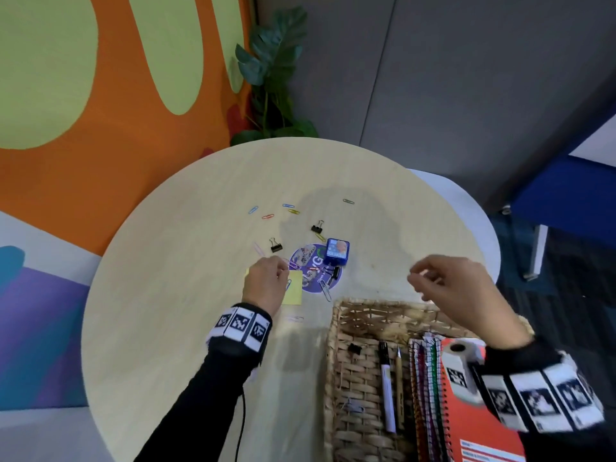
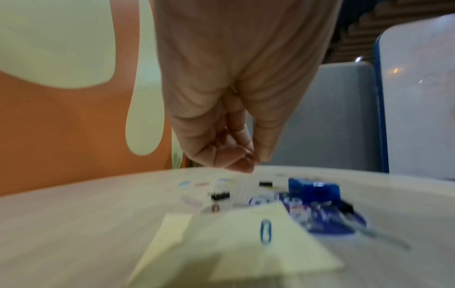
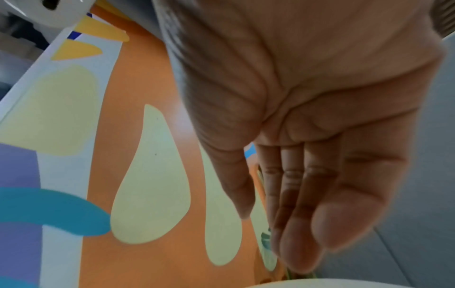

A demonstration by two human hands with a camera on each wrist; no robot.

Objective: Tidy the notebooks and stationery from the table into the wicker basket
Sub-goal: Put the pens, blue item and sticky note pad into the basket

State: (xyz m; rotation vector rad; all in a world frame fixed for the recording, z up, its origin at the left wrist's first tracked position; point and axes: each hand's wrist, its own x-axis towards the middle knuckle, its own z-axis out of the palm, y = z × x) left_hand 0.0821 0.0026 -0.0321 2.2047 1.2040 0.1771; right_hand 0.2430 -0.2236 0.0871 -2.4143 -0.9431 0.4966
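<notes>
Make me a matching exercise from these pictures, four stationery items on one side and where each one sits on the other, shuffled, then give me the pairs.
Items:
1. black marker
2. blue paper clip
3. orange notebook
4. small blue box

Places:
A. on the yellow sticky note
B. on the table, at the far edge of the round purple sticker
C. in the wicker basket, beside a pencil
D. in the basket, under the right forearm

Pairs: 1-C, 2-A, 3-D, 4-B

Spiral-bound notebooks [image 1: 433,391] and two pens [image 1: 388,388] lay in the rectangular woven wicker basket [image 1: 336,378]. Coloured wire paper clips [image 1: 267,216], black binder clips [image 1: 276,245] and a yellow sticky note [image 1: 294,287] lay scattered on the table.
</notes>
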